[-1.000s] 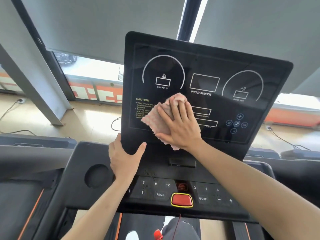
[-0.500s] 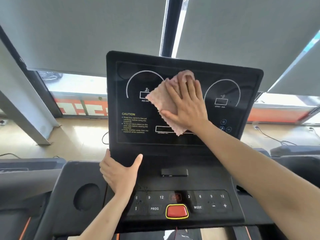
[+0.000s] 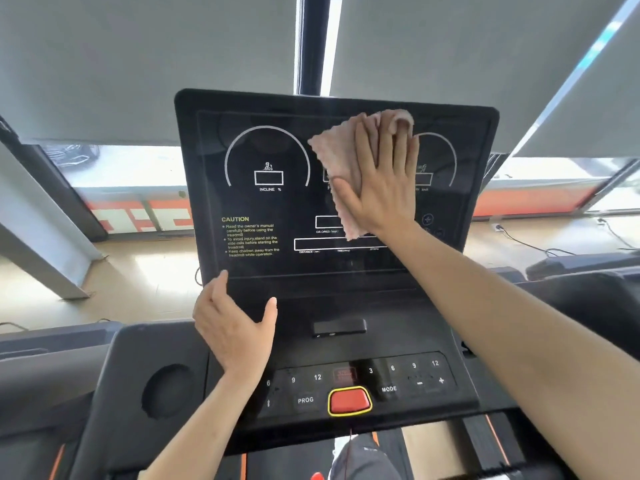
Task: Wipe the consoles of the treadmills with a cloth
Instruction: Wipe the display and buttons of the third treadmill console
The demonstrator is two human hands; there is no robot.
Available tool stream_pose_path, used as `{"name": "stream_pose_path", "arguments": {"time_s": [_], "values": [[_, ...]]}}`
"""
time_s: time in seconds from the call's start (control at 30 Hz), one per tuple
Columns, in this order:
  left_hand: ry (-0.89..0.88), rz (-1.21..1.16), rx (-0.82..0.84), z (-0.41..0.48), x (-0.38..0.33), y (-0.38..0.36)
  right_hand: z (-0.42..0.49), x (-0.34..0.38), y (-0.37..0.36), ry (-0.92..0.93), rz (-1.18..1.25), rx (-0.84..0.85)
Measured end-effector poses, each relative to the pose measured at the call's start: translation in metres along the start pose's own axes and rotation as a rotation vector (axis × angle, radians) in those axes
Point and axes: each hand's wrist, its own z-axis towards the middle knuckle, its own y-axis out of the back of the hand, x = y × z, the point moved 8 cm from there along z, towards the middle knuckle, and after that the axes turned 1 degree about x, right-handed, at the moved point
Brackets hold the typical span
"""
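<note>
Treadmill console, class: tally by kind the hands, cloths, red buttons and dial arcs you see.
Hands: 2 (left hand gripping the console, right hand)
Pink cloth: 1
Red button: 1
Dial arcs: 2 (incline arc, speed arc)
Total: 6

One console is seen, and one cloth is counted. Two hands are present: a left hand and a right hand. One red button is found, and two worded keys are counted, PROG and MODE. One round cup holder is noted. Three grey blinds are counted: a left blind, a middle blind and a right blind.
</note>
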Motion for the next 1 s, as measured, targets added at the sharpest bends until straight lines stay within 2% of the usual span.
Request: {"name": "stream_pose_path", "arguments": {"time_s": [0.07, 0.13, 0.27, 0.5, 0.83, 1.0], "values": [[-0.286, -0.032, 0.026, -0.003, -0.023, -0.008, -0.026, -0.001, -0.016, -0.011, -0.023, 0.026], [-0.498, -0.074, 0.136, -0.012, -0.041, -0.023, -0.056, 0.0, -0.033, -0.024, -0.022, 0.029], [-0.693, 0.016, 0.337, -0.036, -0.058, -0.056, -0.112, 0.004, -0.064, -0.035, -0.006, 0.058], [-0.715, 0.089, 0.353, -0.045, -0.063, -0.066, -0.119, 0.0, -0.07, -0.038, 0.007, 0.099], [-0.714, 0.089, 0.372, -0.05, -0.057, -0.068, 0.001, -0.058, -0.003, -0.194, 0.057, -0.068], [-0.706, 0.109, 0.399, -0.048, -0.054, -0.071, 0.028, -0.087, 0.018, -0.274, 0.071, -0.124]]}}
